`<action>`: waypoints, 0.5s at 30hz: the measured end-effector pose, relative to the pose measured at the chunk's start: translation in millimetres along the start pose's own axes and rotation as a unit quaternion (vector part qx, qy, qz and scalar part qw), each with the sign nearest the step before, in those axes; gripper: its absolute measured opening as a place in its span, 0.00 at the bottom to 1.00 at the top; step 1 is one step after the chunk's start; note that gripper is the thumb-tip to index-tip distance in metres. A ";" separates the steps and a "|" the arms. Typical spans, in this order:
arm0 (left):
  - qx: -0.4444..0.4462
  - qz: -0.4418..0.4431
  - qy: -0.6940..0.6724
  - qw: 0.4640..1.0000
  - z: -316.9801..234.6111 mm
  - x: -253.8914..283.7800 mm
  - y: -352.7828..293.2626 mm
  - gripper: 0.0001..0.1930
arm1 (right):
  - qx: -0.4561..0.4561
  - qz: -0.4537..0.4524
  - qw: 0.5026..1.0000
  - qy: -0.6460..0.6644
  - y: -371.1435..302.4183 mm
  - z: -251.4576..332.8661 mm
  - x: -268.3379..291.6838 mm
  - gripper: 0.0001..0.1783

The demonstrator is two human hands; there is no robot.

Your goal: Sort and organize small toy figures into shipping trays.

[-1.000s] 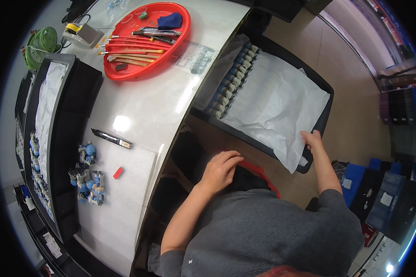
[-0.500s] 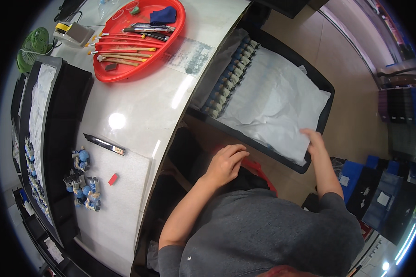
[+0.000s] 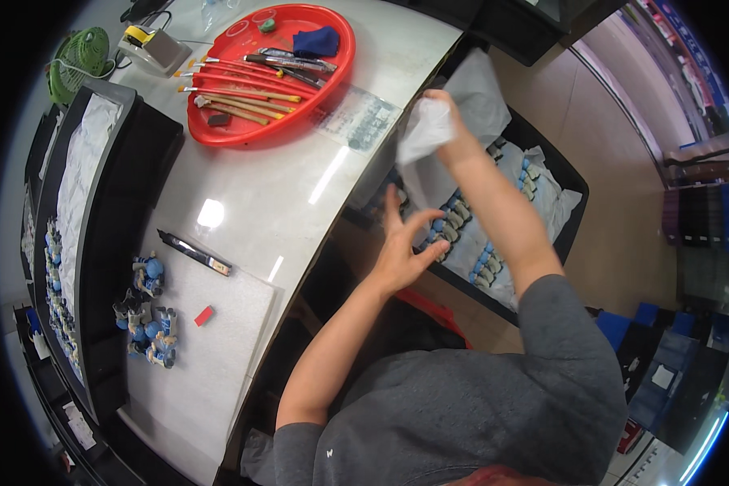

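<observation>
My right hand (image 3: pixel 455 130) grips a sheet of white paper (image 3: pixel 424 146), lifted and crumpled near the table side of a black bin (image 3: pixel 581 180). Part of the paper stretches behind that hand toward the bin's far end. Below it, rows of small blue-and-cream figurines (image 3: pixel 455 217) lie in the bin on more white paper. My left hand (image 3: pixel 405 247) is open over the bin's near left part, its fingers spread close to the figurines. Whether its fingertips touch them I cannot tell. My right forearm hides part of the rows.
On the white table (image 3: pixel 259 190) stand a red tray (image 3: pixel 344 77) of brushes, a black cutter knife (image 3: pixel 194 253), a red block (image 3: pixel 204 316) and several blue figurines (image 3: pixel 150 328) on a foam sheet. A second black bin (image 3: pixel 150 134) lines the left side, near a green fan (image 3: pixel 81 61).
My right hand has gone from the bin's near right corner to its far left, pulling the white sheet up and uncovering figurines. My left hand has reached into the bin area and spread its fingers.
</observation>
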State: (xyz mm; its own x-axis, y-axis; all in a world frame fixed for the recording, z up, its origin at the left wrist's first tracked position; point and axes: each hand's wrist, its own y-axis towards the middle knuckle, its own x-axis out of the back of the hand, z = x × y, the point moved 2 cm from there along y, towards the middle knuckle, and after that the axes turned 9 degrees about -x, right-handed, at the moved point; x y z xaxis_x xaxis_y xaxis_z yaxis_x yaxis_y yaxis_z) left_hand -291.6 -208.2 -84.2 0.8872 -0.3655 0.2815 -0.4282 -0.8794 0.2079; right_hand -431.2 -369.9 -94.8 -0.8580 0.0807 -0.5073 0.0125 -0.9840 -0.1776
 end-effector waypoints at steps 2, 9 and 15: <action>0.124 -0.067 -0.060 0.988 11.9 5.0 5.6 0.34 | -0.178 -0.136 0.965 0.137 21.7 -4.3 -31.0 0.16; 0.211 -0.163 -0.012 0.964 12.4 15.3 36.8 0.37 | -0.119 0.061 0.975 0.175 39.1 -74.1 -34.8 0.18; 0.354 -0.206 -0.124 0.904 128.2 21.0 21.3 0.26 | -0.174 -0.022 0.983 -0.059 -5.2 -34.7 -58.1 0.17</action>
State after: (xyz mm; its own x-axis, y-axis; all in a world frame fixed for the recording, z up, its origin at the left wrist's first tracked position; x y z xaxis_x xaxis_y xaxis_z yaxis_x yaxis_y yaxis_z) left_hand -260.0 -273.7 -194.0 0.9952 0.0570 0.0801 0.0861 -0.8989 -0.4296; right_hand -363.6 -364.0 -93.7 -0.9150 0.0833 -0.3947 0.1310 -0.8641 -0.4860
